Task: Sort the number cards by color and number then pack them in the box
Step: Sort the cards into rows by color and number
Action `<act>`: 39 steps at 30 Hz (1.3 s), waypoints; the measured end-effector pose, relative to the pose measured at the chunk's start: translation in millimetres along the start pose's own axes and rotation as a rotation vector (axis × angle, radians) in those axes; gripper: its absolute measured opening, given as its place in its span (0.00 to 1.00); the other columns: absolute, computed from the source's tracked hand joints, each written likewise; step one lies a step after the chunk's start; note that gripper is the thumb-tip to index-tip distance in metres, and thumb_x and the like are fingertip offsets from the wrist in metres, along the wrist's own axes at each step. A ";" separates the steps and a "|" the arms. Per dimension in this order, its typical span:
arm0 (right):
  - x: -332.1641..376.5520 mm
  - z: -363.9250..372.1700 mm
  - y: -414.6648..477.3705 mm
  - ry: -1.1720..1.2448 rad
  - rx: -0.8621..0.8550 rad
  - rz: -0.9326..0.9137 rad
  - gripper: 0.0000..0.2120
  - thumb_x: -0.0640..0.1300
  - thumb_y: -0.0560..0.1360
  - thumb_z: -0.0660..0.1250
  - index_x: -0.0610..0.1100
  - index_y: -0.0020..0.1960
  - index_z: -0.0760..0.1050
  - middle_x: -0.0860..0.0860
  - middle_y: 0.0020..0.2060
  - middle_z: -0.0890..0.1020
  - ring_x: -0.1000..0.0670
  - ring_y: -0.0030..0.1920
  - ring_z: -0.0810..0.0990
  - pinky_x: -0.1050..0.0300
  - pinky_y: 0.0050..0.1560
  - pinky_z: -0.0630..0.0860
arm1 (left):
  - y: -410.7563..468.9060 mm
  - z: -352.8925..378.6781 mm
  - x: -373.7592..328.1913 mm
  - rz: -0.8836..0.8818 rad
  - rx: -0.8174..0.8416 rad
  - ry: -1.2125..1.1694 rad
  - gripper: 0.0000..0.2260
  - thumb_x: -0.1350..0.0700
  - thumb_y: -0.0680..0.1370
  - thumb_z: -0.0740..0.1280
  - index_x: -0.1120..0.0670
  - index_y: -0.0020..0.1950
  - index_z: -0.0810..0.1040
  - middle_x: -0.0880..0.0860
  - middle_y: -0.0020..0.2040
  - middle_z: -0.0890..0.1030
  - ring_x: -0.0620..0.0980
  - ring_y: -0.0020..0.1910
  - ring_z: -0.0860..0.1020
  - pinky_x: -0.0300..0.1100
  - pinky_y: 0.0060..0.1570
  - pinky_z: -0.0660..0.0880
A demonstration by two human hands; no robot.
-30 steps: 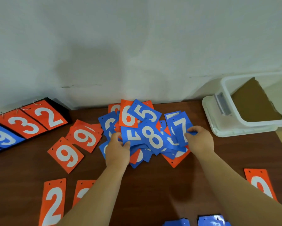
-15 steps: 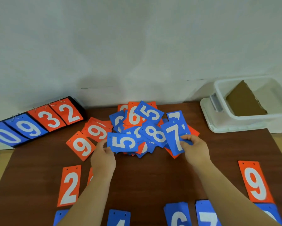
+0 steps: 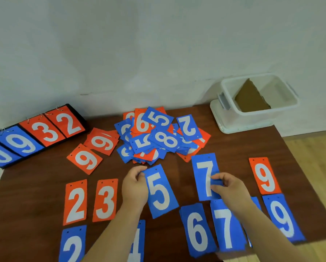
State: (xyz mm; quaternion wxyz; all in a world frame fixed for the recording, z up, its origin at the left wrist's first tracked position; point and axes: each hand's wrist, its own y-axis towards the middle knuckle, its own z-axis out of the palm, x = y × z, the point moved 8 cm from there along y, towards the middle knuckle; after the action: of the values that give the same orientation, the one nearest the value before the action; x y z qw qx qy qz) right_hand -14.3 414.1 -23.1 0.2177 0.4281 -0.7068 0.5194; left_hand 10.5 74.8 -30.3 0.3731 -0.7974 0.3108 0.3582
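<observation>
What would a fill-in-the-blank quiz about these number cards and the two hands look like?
The left hand grips the 5 card, whose colour is ____.
The right hand pinches a blue 7 card; the orange card lying to its right shows the number ____.
The white box stands at the far ____ corner of the table.
Missing words: blue; 9; right.
</observation>
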 end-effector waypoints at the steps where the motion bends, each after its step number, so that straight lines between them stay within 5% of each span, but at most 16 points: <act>1: -6.9 -8.5 -4.3 -0.011 -0.019 0.005 0.09 0.36 0.78 0.71 0.49 0.53 0.81 0.50 0.49 0.85 0.48 0.43 0.84 0.53 0.41 0.83 | -8.0 9.5 -0.7 0.008 0.018 0.004 0.10 0.58 0.84 0.61 0.46 0.57 0.80 0.44 0.52 0.81 0.44 0.51 0.80 0.39 0.41 0.76; 4: -24.8 -33.6 -17.4 -0.047 -0.055 0.014 0.07 0.38 0.80 0.69 0.49 0.52 0.81 0.50 0.47 0.86 0.47 0.40 0.84 0.61 0.31 0.77 | -26.8 38.0 -6.0 0.027 0.109 0.027 0.10 0.59 0.84 0.62 0.46 0.57 0.80 0.39 0.51 0.79 0.40 0.50 0.78 0.39 0.46 0.77; 8: -58.6 -48.9 -28.2 -0.209 -0.032 0.019 0.10 0.40 0.79 0.70 0.55 0.52 0.79 0.52 0.43 0.85 0.37 0.42 0.84 0.43 0.37 0.81 | -40.2 63.3 -13.0 0.060 0.193 0.072 0.11 0.59 0.83 0.62 0.45 0.56 0.81 0.39 0.51 0.79 0.41 0.52 0.78 0.41 0.52 0.77; 13: -98.5 -36.2 -36.7 -0.447 0.073 0.013 0.13 0.42 0.80 0.69 0.57 0.59 0.73 0.54 0.53 0.81 0.51 0.46 0.81 0.56 0.45 0.79 | -60.1 79.1 -12.8 0.077 0.227 0.126 0.10 0.59 0.83 0.63 0.45 0.53 0.81 0.42 0.50 0.81 0.44 0.49 0.81 0.42 0.47 0.78; 16: -127.0 -28.0 -38.2 -0.697 0.127 0.040 0.13 0.45 0.79 0.69 0.54 0.63 0.73 0.51 0.58 0.75 0.50 0.48 0.79 0.58 0.46 0.78 | -75.9 86.5 -8.7 0.078 0.236 0.170 0.10 0.58 0.83 0.63 0.45 0.53 0.80 0.44 0.49 0.82 0.45 0.46 0.81 0.39 0.40 0.76; 21: -137.2 -30.8 -35.3 -0.862 0.074 -0.009 0.11 0.56 0.75 0.72 0.53 0.53 0.76 0.52 0.52 0.66 0.50 0.48 0.73 0.57 0.49 0.78 | -102.1 89.1 2.7 0.049 0.216 0.195 0.09 0.56 0.84 0.62 0.43 0.53 0.79 0.48 0.46 0.83 0.46 0.38 0.82 0.38 0.30 0.74; 27: -102.1 -20.8 -41.7 -0.550 0.163 -0.096 0.06 0.53 0.78 0.70 0.53 0.50 0.76 0.52 0.46 0.77 0.52 0.39 0.78 0.59 0.37 0.76 | -136.4 77.7 12.8 -0.007 0.144 0.171 0.08 0.56 0.84 0.63 0.45 0.53 0.80 0.45 0.47 0.82 0.41 0.40 0.81 0.30 0.31 0.74; 32: -61.3 39.3 -70.1 -0.299 0.536 -0.155 0.06 0.52 0.78 0.72 0.54 0.51 0.76 0.56 0.47 0.79 0.55 0.44 0.78 0.64 0.40 0.71 | -165.3 66.7 41.7 -0.106 0.053 -0.011 0.08 0.58 0.83 0.64 0.47 0.50 0.80 0.49 0.45 0.84 0.44 0.38 0.84 0.44 0.35 0.82; 36: -56.7 67.8 -77.3 -0.380 0.527 -0.228 0.07 0.48 0.76 0.74 0.56 0.48 0.77 0.54 0.44 0.81 0.51 0.42 0.82 0.54 0.43 0.81 | -169.8 60.7 55.5 -0.145 0.056 -0.082 0.08 0.59 0.82 0.65 0.46 0.50 0.80 0.51 0.45 0.84 0.51 0.40 0.84 0.54 0.40 0.83; 39: -57.8 77.9 -71.1 -0.386 0.456 -0.194 0.07 0.48 0.76 0.74 0.56 0.48 0.77 0.53 0.47 0.82 0.46 0.46 0.83 0.46 0.47 0.83 | -161.7 54.1 60.9 -0.127 0.115 -0.044 0.09 0.59 0.82 0.66 0.45 0.55 0.79 0.47 0.49 0.82 0.45 0.44 0.81 0.35 0.36 0.77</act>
State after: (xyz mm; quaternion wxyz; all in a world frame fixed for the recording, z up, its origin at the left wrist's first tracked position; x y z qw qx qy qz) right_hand 86.6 357.6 -56.2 0.0263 0.6220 -0.5562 0.5506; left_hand 149.0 190.6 -44.1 0.4470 -0.7847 0.2714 0.3328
